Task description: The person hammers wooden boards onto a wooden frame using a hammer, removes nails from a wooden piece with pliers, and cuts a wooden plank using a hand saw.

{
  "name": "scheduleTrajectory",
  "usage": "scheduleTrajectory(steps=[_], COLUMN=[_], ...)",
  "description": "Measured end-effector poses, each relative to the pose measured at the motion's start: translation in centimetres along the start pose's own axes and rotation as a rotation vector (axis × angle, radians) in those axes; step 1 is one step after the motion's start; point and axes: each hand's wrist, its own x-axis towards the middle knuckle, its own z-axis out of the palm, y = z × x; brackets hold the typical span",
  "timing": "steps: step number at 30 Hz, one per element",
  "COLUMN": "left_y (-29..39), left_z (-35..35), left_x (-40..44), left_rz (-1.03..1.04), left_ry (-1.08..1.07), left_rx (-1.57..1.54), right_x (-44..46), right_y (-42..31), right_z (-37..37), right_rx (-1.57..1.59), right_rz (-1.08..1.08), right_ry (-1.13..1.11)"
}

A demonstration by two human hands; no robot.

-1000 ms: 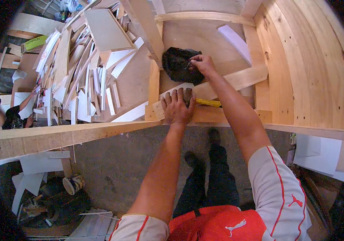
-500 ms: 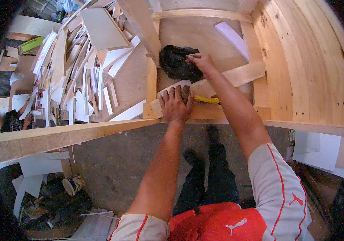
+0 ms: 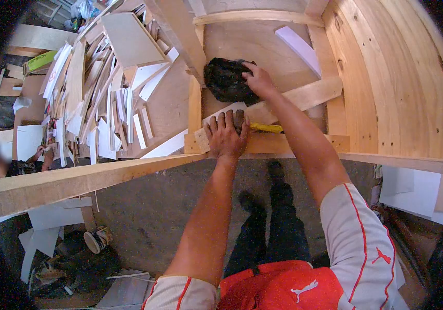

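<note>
We are seeing left hand (image 3: 227, 138) spread flat, right hand (image 3: 258, 83) half-curled, hold unclear; judging black bag (image 3: 225, 81) light, limp, best rim-held.

Reaches forward with both arms (image 3: 206, 222). Rests left grip (image 3: 227, 138) palm-down, fingers slightly spread. Extends right grip's (image 3: 261, 83) index finger.

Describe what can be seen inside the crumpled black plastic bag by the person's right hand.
Inside the crumpled black plastic bag, only dark, creased plastic shows. The folds and the right hand at its right edge cover the rest, so any contents cannot be seen.
</note>
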Motion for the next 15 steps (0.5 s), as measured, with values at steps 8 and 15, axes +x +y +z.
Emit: scheduleTrajectory(steps=[8,15], left_y=[-0.3,-0.3], left_z=[0.6,0.4], left_x=[-0.1,-0.1], left_rz=[-0.032,-0.025], left_ry=[-0.066,-0.056], left_rx=[0.011,0.008], right_x=[-0.5,0.4], right_y=[-1.7,-1.2], right_z=[-0.9,0.1], right_rx=[-0.449,-0.546], right_rz=[-0.002,-0.019], right_ry=[-0.192,-0.182])
